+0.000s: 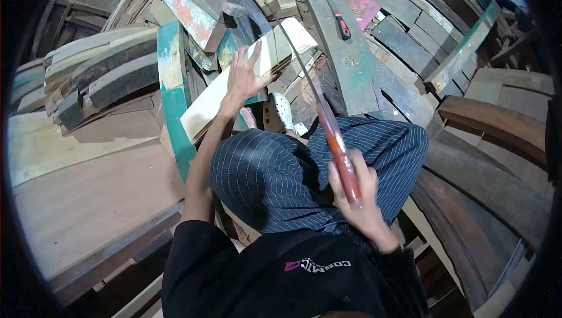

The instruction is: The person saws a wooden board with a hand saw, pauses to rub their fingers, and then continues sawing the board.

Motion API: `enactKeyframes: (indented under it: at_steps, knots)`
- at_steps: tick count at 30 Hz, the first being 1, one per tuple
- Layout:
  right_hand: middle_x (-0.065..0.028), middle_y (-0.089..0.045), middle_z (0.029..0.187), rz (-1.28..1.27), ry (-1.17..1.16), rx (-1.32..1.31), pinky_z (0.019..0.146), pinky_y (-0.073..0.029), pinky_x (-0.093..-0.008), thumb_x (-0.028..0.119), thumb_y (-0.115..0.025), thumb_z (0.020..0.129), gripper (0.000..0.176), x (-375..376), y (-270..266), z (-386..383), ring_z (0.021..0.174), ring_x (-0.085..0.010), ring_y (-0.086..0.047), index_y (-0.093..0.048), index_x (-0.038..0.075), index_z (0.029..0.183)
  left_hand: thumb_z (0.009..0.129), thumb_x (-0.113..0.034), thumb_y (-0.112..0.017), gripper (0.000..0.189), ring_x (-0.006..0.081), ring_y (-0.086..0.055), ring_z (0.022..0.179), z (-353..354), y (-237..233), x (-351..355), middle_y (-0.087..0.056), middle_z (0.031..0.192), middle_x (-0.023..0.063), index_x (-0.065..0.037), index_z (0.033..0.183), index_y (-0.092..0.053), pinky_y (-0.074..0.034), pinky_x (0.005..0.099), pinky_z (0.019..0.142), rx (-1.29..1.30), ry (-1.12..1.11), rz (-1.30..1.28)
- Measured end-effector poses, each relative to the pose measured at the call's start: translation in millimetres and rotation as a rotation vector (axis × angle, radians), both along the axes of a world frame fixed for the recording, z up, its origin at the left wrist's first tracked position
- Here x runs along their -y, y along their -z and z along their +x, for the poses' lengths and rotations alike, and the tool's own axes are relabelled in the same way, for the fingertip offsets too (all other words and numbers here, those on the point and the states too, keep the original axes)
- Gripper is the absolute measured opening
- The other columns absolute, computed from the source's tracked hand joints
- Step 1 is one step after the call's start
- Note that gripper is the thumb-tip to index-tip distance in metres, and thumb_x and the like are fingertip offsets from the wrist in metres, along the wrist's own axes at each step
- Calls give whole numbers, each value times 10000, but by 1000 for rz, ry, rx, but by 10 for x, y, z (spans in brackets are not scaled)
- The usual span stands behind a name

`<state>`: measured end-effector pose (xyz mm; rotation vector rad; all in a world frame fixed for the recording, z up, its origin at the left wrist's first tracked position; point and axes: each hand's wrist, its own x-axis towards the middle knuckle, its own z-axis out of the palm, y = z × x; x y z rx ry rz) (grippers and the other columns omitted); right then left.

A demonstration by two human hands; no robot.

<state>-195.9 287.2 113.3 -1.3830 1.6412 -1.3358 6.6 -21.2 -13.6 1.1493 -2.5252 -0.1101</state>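
Note:
Across a pale wooden board (209, 102) lies my left hand (243, 78), its fingers spread and pressing on the top face. My right hand (358, 192) is wrapped round the reddish-brown handle of a long, thin saw (339, 154), low in front of my lap. The narrow blade runs up and to the left, passing over the board's upper end, to the right of my left hand. Whether the blade touches the wood cannot be made out. The handle and right hand are slightly blurred.
A red-and-black handled tool (343, 27) lies on a grey-green plank (345, 66) ahead. A teal-painted board (171, 101) stands left of the pale board. Stacked curved timbers (126, 75) are at the left, a brown curved piece (494, 125) at the right. My knees are below the board.

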Motion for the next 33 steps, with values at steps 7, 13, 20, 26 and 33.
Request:
enactKeyframes:
  at_steps: [7,13,20,26,33]
  knots:
    - [-139,-642,853,-87,-44,-229,466,-497,-298,27,-746,851,220,-507,-422,-176,535,-227,-651,-614,-69,999,690,-438,-852,964,430,-476,1211,32,86,52,-510,1290,284,-71,1500,-481,-401,515,1066,-64,-43,41]
    - [-177,-650,899,-132,-188,-277,421,-502,-337,37,-770,845,297,-297,-809,-213,513,-269,-664,-585,-96,1036,848,-501,-743,857,472,-388,1350,99,100,-5,-443,1436,332,-51,1514,-444,-266,565,1167,-80,8,-201]
    - [-125,-626,676,55,-83,-196,471,-480,-335,49,-744,884,186,-560,-760,-519,521,-230,-662,-589,2,977,1010,-496,-476,775,393,-341,1407,1023,-2454,-1554,-425,1493,253,-32,1591,-256,-262,586,1164,-77,-148,558]
    - [-146,-572,675,91,-30,-74,528,-446,-329,129,-689,959,167,-426,-790,-453,540,-166,-575,-596,-10,965,1084,-400,-390,636,330,-654,1184,1294,-2419,-2658,-672,1268,223,3,1567,-295,-484,521,1057,-62,-135,-936]
    - [-214,-634,804,-29,-94,-136,643,-509,-411,205,-718,955,289,-606,-331,-215,709,-403,-652,-585,11,1123,1024,-130,-503,556,393,-617,1234,365,-2364,-3298,-675,1278,213,-81,1560,-363,-444,621,1062,-848,474,1261]
